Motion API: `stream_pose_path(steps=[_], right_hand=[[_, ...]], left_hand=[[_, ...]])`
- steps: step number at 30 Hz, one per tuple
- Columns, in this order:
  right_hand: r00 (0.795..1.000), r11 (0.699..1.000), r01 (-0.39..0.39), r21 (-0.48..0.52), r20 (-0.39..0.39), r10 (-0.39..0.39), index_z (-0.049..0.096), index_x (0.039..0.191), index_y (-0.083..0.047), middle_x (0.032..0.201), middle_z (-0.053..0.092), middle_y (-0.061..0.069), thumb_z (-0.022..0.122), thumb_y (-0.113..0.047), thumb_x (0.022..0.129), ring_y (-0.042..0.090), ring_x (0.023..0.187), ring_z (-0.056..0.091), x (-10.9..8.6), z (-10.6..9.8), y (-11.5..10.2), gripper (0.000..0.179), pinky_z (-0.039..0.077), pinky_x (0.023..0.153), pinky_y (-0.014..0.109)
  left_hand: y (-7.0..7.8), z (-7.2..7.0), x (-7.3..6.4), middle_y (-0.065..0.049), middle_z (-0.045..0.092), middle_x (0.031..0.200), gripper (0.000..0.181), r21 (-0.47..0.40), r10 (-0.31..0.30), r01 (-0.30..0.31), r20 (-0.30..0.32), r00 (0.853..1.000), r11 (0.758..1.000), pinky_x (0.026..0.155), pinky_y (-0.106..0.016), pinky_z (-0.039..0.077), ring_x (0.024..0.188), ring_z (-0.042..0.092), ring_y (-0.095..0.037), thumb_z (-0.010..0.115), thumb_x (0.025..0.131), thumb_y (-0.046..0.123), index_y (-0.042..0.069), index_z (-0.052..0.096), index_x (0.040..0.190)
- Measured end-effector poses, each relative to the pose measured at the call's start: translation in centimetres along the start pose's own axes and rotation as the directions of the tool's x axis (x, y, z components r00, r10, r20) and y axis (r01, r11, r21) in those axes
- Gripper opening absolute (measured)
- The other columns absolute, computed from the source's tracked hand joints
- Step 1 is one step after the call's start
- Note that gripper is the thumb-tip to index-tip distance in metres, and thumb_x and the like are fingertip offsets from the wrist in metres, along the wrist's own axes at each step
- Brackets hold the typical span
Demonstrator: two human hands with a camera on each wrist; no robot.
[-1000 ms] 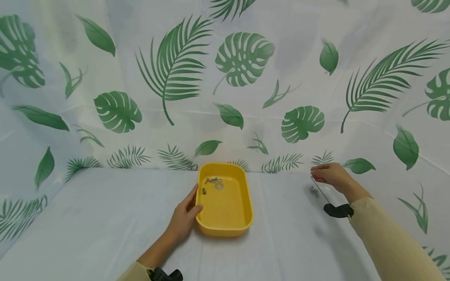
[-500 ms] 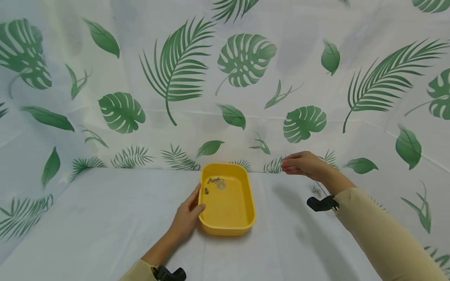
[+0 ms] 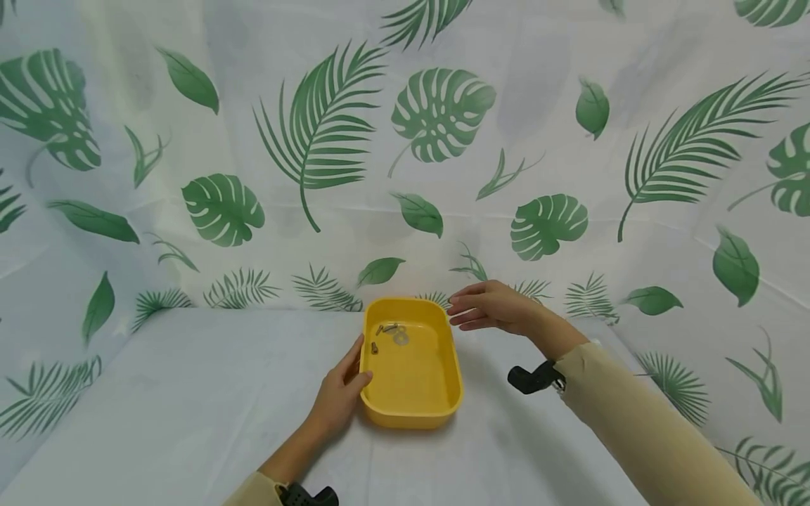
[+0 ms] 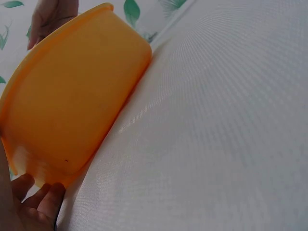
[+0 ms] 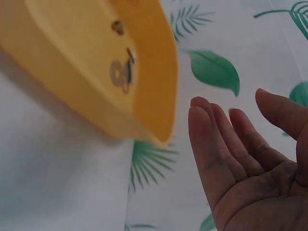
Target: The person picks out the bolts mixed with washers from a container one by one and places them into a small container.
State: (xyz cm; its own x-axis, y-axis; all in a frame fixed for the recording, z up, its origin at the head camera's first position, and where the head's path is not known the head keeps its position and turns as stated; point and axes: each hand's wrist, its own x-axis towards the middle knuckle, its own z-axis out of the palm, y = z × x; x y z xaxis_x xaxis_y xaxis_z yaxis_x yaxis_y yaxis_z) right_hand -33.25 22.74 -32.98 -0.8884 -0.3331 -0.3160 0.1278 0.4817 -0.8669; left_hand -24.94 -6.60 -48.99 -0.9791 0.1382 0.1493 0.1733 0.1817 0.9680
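A yellow plastic tray [image 3: 414, 386] stands on the white-covered table. My left hand [image 3: 338, 399] grips its left wall, thumb at the rim and fingers outside; the left wrist view shows those fingers [image 4: 50, 199] against the outer wall. Inside, toward the far left, lie a short screw [image 3: 375, 348], two more small screws [image 3: 390, 327] and flat washers [image 3: 401, 339]. My right hand [image 3: 496, 309] is beside the tray's far right corner, fingers extended. In the right wrist view its palm shows nothing held, and a gap separates the fingertips from the tray wall [image 5: 154, 110].
A leaf-printed cloth [image 3: 342, 140] hangs as a backdrop right behind the table's far edge. The right sleeve [image 3: 633, 414] crosses the right side of the table and covers part of it. Black wrist devices [image 3: 534, 377] sit on both forearms.
My right hand has moved left from above small metal pieces at the right to the tray's far right corner. The sleeve now hides those pieces. My left hand keeps its hold on the tray.
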Motion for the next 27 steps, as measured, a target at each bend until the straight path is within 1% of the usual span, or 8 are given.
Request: stream_pose_path(steps=[4, 7, 11, 15, 17, 20, 25, 27], right_hand=[[1.000, 0.998, -0.013, 0.056, 0.012, 0.012, 0.048, 0.143, 0.005, 0.136, 0.062, 0.026, 0.059, -0.024, 0.102, 0.030, 0.113, 0.072, 1.2, 2.1, -0.3, 0.052, 0.058, 0.098, 0.040], [0.999, 0.995, -0.027, 0.094, 0.023, 0.025, 0.047, 0.144, 0.007, 0.132, 0.065, 0.024, 0.059, -0.022, 0.102, 0.025, 0.107, 0.074, 2.0, 3.5, -0.4, 0.052, 0.056, 0.101, 0.043], [0.999, 0.993, -0.037, 0.114, 0.042, 0.032, 0.049, 0.142, 0.007, 0.129, 0.067, 0.023, 0.060, -0.022, 0.102, 0.025, 0.107, 0.074, 2.8, 5.3, -0.3, 0.051, 0.054, 0.103, 0.044], [0.998, 0.991, -0.027, 0.132, 0.054, 0.020, 0.052, 0.139, 0.009, 0.132, 0.065, 0.026, 0.060, -0.022, 0.101, 0.026, 0.109, 0.074, 3.8, 7.0, 0.1, 0.049, 0.057, 0.100, 0.041], [0.998, 0.989, -0.020, 0.144, 0.060, 0.011, 0.054, 0.138, 0.010, 0.132, 0.065, 0.027, 0.059, -0.021, 0.102, 0.027, 0.110, 0.073, 4.4, 7.8, 0.5, 0.048, 0.058, 0.099, 0.040], [0.998, 0.986, -0.029, 0.166, 0.067, 0.018, 0.057, 0.135, 0.010, 0.131, 0.066, 0.026, 0.058, -0.019, 0.102, 0.028, 0.110, 0.073, 5.5, 8.7, 1.1, 0.044, 0.058, 0.099, 0.040], [0.996, 0.979, -0.080, 0.188, 0.059, 0.070, 0.062, 0.131, 0.008, 0.128, 0.068, 0.025, 0.057, -0.018, 0.102, 0.030, 0.112, 0.072, 7.2, 9.9, 1.9, 0.040, 0.060, 0.096, 0.036], [0.996, 0.978, -0.089, 0.189, 0.048, 0.081, 0.063, 0.130, 0.008, 0.125, 0.070, 0.024, 0.058, -0.019, 0.102, 0.030, 0.113, 0.072, 7.7, 10.2, 2.1, 0.039, 0.060, 0.096, 0.036]], left_hand=[[-0.3, -0.1, 0.0, 0.002, 0.031, 0.166, 0.066, -0.005, 0.007, -0.007, -0.004, 1.000, 1.000, 0.124, -0.047, 0.029, 0.151, 0.037, -0.023, 0.054, 0.100, 0.015, 0.028, 0.030, 0.160], [-0.4, -0.1, 0.1, 0.003, 0.030, 0.167, 0.066, 0.001, 0.005, -0.005, -0.003, 1.000, 1.000, 0.124, -0.047, 0.030, 0.152, 0.036, -0.023, 0.054, 0.100, 0.015, 0.027, 0.029, 0.160], [-0.5, 0.0, 0.2, 0.003, 0.029, 0.167, 0.066, 0.014, 0.002, -0.002, -0.001, 1.000, 1.000, 0.123, -0.046, 0.031, 0.152, 0.036, -0.022, 0.054, 0.100, 0.016, 0.027, 0.029, 0.160], [-0.5, 0.1, 0.3, 0.003, 0.031, 0.166, 0.066, 0.017, 0.002, -0.002, -0.012, 1.000, 1.000, 0.122, -0.046, 0.033, 0.150, 0.039, -0.022, 0.054, 0.100, 0.016, 0.028, 0.030, 0.160], [-0.5, 0.1, 0.2, 0.003, 0.032, 0.166, 0.066, 0.017, 0.004, -0.004, -0.019, 1.000, 1.000, 0.122, -0.047, 0.034, 0.150, 0.040, -0.023, 0.055, 0.099, 0.015, 0.028, 0.031, 0.160], [-0.4, 0.1, 0.2, 0.001, 0.033, 0.166, 0.066, 0.009, 0.002, -0.002, -0.017, 1.000, 1.000, 0.122, -0.047, 0.034, 0.149, 0.041, -0.024, 0.055, 0.099, 0.015, 0.027, 0.031, 0.160], [-0.4, 0.0, 0.2, 0.000, 0.032, 0.166, 0.066, 0.000, 0.006, -0.006, -0.003, 1.000, 1.000, 0.120, -0.045, 0.036, 0.148, 0.042, -0.025, 0.054, 0.099, 0.016, 0.026, 0.031, 0.160], [-0.3, 0.0, 0.3, -0.001, 0.033, 0.166, 0.066, -0.002, 0.014, -0.014, -0.002, 1.000, 1.000, 0.120, -0.045, 0.037, 0.148, 0.043, -0.025, 0.054, 0.099, 0.016, 0.026, 0.031, 0.160]])
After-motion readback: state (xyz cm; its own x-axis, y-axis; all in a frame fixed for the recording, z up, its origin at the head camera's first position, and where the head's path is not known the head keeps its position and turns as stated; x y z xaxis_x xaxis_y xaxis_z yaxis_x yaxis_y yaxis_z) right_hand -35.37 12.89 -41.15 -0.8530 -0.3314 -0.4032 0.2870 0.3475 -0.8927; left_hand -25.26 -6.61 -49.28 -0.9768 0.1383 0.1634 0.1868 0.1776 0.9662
